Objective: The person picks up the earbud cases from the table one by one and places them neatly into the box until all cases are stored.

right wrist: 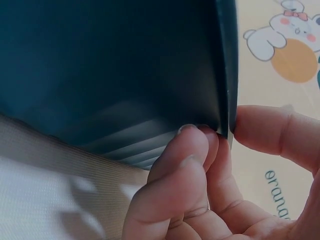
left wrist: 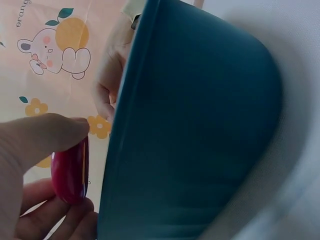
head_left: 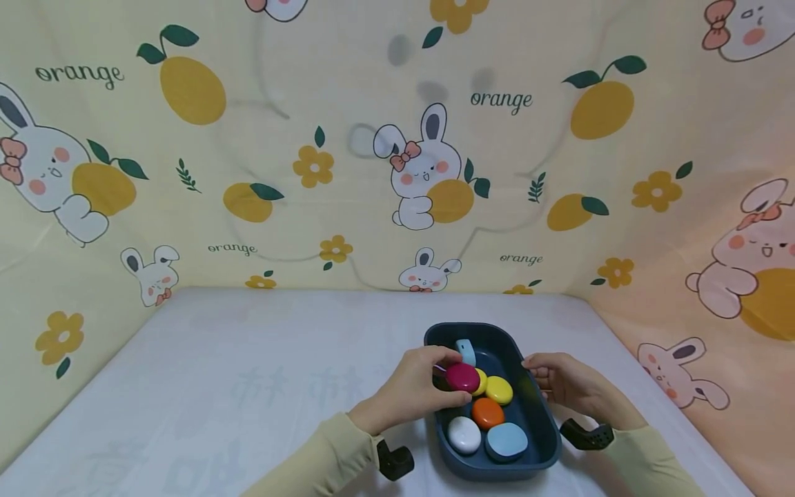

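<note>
My left hand [head_left: 406,386] holds a glossy magenta rounded disc [head_left: 462,377] over the left side of a dark blue tray [head_left: 537,414]. In the left wrist view the disc [left wrist: 69,172] shows edge-on between thumb and fingers, with a seam along its rim. My right hand [head_left: 574,386] pinches the tray's right rim; the right wrist view shows the thumb on one side of the tray wall [right wrist: 125,75] and fingers on the other. Inside the tray lie two yellow discs [head_left: 499,391], one partly hidden, an orange disc [head_left: 488,413], a white disc [head_left: 464,435] and two light blue pieces [head_left: 506,442].
A white cloth-covered table [head_left: 248,386] spreads to the left of the tray. Behind it and along both sides hangs a printed curtain [head_left: 348,90] with rabbits and oranges. Each wrist wears a black band device [head_left: 394,460].
</note>
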{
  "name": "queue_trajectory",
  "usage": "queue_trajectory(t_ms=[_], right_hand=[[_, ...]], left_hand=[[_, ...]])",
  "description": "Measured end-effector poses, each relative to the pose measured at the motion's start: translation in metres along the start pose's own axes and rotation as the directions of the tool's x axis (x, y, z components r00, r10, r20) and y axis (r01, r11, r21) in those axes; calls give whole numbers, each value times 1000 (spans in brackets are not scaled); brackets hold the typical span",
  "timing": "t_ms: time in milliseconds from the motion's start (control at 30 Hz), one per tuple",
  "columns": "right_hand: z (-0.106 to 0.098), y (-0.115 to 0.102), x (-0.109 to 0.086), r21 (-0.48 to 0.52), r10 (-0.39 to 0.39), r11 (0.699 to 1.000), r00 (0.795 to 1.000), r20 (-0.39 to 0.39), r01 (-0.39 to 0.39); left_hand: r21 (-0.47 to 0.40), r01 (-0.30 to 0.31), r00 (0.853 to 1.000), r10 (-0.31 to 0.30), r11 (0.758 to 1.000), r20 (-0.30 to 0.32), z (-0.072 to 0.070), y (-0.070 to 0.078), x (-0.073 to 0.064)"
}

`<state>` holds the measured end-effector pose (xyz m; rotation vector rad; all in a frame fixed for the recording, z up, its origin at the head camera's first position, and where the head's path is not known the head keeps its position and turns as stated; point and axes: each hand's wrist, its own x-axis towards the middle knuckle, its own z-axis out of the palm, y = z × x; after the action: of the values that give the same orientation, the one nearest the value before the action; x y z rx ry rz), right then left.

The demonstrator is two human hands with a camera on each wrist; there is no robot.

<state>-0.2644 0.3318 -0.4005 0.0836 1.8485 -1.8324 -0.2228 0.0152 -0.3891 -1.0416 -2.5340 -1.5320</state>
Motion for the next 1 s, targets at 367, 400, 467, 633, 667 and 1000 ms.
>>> queue_trajectory(t_ms=[367, 400, 467, 633, 667, 1000], right_hand=[[0, 1, 0, -3, -1, 1000, 1000, 13, 1], [1, 1, 0, -6, -1, 1000, 1000, 14, 1], [1, 0, 0, -10, -1, 1000, 1000, 16, 1], [2, 0, 0, -11, 3, 1000, 1000, 19, -2], [2, 0, 0, -11, 4, 1000, 1000, 19, -4], [-1, -3, -1, -50, 0, 999, 1000, 0, 0]], left_hand=[[18, 15, 999, -15, 1000, 30, -2, -1, -1], [21, 14, 1000, -14, 1000, 25, -3, -1, -1], [30, 6, 1000, -7, 1000, 11, -5, 0, -1], [35, 5, 1000, -4, 999, -28, -10, 3, -2], [33, 9, 999, -8, 999, -35, -11, 4, -3], [97, 11, 991, 2, 995, -132, -28, -7, -20]])
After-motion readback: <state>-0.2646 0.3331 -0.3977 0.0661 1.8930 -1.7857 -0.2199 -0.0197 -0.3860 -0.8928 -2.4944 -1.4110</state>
